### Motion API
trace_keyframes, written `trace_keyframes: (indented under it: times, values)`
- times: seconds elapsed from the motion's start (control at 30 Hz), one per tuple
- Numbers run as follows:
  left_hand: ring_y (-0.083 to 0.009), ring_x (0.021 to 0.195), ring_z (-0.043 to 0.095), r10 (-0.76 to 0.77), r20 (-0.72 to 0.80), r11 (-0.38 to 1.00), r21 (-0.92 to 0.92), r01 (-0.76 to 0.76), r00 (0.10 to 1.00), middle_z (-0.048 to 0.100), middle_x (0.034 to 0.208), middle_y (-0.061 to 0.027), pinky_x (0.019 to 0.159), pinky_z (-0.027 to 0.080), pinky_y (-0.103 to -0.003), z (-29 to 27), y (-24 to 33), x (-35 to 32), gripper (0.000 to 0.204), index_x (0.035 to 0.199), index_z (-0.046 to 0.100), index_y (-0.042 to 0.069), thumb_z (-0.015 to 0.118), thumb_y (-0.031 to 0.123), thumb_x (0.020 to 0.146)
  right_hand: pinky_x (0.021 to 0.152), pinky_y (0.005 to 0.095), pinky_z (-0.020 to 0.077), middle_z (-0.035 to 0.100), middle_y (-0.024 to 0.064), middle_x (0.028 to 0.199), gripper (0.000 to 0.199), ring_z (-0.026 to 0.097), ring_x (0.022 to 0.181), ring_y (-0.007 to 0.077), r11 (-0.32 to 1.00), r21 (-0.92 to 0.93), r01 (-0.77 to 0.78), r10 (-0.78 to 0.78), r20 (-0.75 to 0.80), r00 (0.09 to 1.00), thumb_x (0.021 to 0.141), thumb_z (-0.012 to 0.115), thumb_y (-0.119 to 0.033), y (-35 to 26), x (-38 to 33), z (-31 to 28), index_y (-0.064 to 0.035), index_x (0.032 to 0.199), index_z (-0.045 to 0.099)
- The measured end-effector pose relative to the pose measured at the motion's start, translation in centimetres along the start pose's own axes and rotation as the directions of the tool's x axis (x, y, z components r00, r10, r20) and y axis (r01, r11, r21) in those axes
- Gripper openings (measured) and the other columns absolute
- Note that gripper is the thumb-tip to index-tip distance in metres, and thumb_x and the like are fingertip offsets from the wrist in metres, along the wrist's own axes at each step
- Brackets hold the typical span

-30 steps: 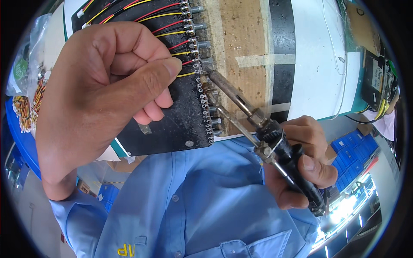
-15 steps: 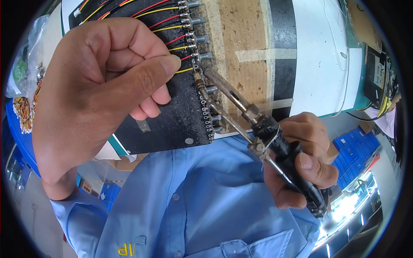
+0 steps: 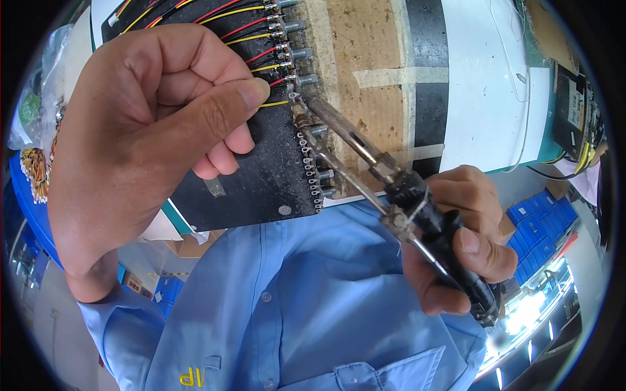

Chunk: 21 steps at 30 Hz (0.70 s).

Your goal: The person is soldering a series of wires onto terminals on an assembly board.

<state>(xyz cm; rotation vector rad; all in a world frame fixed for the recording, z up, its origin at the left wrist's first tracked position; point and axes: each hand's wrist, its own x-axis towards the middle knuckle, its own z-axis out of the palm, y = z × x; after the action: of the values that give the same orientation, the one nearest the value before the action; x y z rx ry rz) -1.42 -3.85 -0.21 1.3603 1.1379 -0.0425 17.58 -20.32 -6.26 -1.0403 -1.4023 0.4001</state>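
Your right hand (image 3: 466, 238) grips the soldering iron (image 3: 391, 186), tip touching the black board's (image 3: 261, 176) edge pins; your left hand (image 3: 150, 130) pinches a yellow wire (image 3: 275, 103) there. Linger, and I'd expect scorched insulation or bridged pins. The board's row of pins looks tightly packed, wires fanning leftward.

Packages and labels at the edges of the view

A clear bag (image 3: 29, 111) with a green patch is seen at far left; a white label (image 3: 576, 104) is stuck on a dark box (image 3: 568, 114) at right; stacked blue bins (image 3: 540, 225) are seen lower right.
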Motion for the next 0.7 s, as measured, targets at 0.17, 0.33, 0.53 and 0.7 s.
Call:
trace_keyframes:
  times: [0.17, 0.33, 0.53, 0.7]
  values:
    - [-0.006, 0.051, 0.056, -0.003, -0.015, 1.0, 0.01, 0.003, 1.0, 0.063, 0.065, -0.0051, 0.048, 0.044, -0.017, 0.1, 0.0, -0.1, 0.015, 0.085, 0.06, 0.0, 0.061, 0.013, 0.092, 0.042, 0.0305, 0.0337, 0.053, 0.0104, 0.061, 0.053, 0.052, 0.049, 0.0209, 0.997, 0.019, -0.07, 0.07, 0.02, 0.997, 0.094, 0.046, -0.053, -0.5, -0.1, -0.3, -0.0052, 0.117, 0.053]
    - [-0.0059, 0.051, 0.056, -0.02, -0.017, 1.0, 0.001, 0.02, 1.0, 0.063, 0.064, -0.0046, 0.048, 0.045, -0.017, 0.1, 0.1, 0.0, 0.015, 0.085, 0.06, 0.0, 0.062, 0.013, 0.092, 0.048, 0.0314, 0.0352, 0.056, 0.015, 0.068, 0.05, 0.049, 0.055, 0.0203, 0.983, 0.141, -0.119, 0.131, -0.081, 0.988, 0.093, 0.052, -0.049, -0.8, -0.5, -0.1, -0.0056, 0.118, 0.053]
    - [-0.0051, 0.051, 0.056, -0.04, -0.011, 0.999, 0.017, 0.04, 0.999, 0.063, 0.064, -0.0044, 0.046, 0.043, -0.017, 0.1, 0.5, 0.0, 0.013, 0.085, 0.06, 0.0, 0.062, 0.011, 0.091, 0.05, 0.0326, 0.0347, 0.056, 0.0204, 0.07, 0.047, 0.048, 0.057, 0.0217, 0.972, 0.181, -0.152, 0.174, -0.111, 0.978, 0.091, 0.057, -0.045, -1.0, -0.8, -0.4, -0.0056, 0.118, 0.053]
    - [-0.0053, 0.051, 0.057, -0.042, 0.011, 0.998, 0.042, 0.042, 0.999, 0.063, 0.065, -0.0045, 0.046, 0.044, -0.016, -0.1, 0.6, 0.1, 0.013, 0.086, 0.06, 0.0, 0.062, 0.012, 0.091, 0.05, 0.0339, 0.0353, 0.055, 0.0223, 0.07, 0.047, 0.046, 0.056, 0.0215, 0.962, 0.177, -0.209, 0.224, -0.069, 0.972, 0.091, 0.057, -0.044, -1.5, -0.8, -0.8, -0.0061, 0.119, 0.053]
